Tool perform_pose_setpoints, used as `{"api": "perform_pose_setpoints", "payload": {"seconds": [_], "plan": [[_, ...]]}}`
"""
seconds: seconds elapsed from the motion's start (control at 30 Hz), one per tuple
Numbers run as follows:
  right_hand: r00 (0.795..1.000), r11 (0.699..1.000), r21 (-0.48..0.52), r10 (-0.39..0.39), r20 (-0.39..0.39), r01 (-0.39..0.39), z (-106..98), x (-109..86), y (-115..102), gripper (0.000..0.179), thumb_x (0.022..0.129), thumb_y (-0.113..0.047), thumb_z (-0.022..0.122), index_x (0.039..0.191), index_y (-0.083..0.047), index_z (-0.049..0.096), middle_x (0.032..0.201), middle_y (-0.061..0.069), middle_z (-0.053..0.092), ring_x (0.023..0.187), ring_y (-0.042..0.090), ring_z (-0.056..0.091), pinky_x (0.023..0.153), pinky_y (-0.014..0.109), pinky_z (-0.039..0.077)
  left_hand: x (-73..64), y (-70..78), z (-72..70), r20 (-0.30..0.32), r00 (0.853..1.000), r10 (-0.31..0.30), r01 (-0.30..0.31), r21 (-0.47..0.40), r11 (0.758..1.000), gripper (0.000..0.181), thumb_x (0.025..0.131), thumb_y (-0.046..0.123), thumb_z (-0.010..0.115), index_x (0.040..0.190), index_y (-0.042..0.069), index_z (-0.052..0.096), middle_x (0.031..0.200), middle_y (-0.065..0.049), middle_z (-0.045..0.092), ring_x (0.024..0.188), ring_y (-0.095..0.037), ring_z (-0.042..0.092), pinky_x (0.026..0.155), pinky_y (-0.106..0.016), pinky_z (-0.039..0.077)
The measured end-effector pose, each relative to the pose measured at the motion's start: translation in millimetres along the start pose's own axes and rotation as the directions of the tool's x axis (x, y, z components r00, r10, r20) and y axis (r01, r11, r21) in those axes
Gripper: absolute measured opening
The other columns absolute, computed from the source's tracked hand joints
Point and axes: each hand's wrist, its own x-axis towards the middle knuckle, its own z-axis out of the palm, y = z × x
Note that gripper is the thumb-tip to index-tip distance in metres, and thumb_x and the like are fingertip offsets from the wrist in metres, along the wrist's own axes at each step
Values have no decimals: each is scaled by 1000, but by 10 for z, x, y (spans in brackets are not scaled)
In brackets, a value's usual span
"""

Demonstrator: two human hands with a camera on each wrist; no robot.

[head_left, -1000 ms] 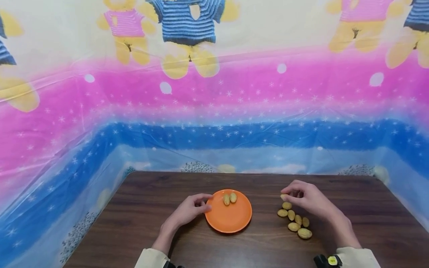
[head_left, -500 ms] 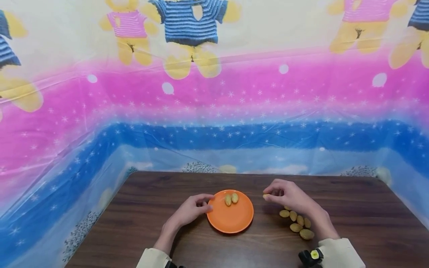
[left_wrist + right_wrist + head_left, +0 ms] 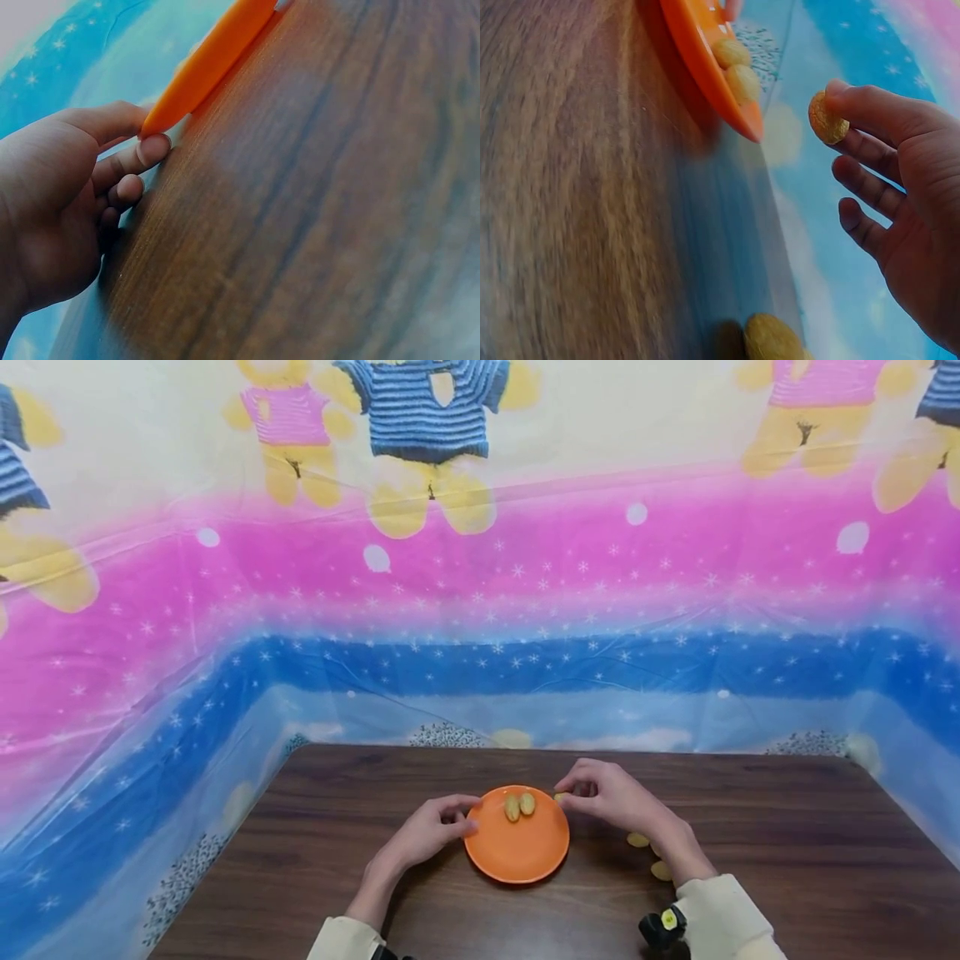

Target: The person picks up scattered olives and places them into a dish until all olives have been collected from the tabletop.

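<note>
right hand | moved leftward (yellowish piece carried along) | from other pieces to near orange plate

The plate is held by the left hand; near its right edge, a nut-like piece by the right hand.

A dark wood-grain table stands before a creased cloth, whose cream, pink and blue bands carry printed toy figures in striped tops, white snowflakes and pale balloon shapes.
</note>
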Motion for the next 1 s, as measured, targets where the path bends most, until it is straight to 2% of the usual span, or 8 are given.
{"api": "perform_pose_setpoints", "payload": {"seconds": [0.3,0.67,1.0], "plan": [[1000,1000,16,-4,29,4,137,113,-42,20,93,-28,71,109,-17,76,96,-9,62,77,13,54,67,25,49,3,4,-4,2,1000,16,-16,2,1000,41,96,33,65,134,20,62,87,-1,63,77,-14,56,70,-26,43],[998,999,47,-1,63,-2,301,200,-58,19,92,-31,71,107,-21,77,98,-11,63,83,12,56,73,25,50,-10,2,-3,-1,999,37,-37,8,999,40,96,32,66,134,18,62,87,-3,63,78,-14,55,70,-27,42],[997,1000,0,16,77,-16,356,219,-68,18,92,-34,71,105,-24,78,97,-11,63,83,12,55,72,24,49,-7,-4,-3,0,1000,30,-30,-1,1000,40,96,31,66,134,18,62,88,-3,63,77,-14,55,69,-26,42]]}}
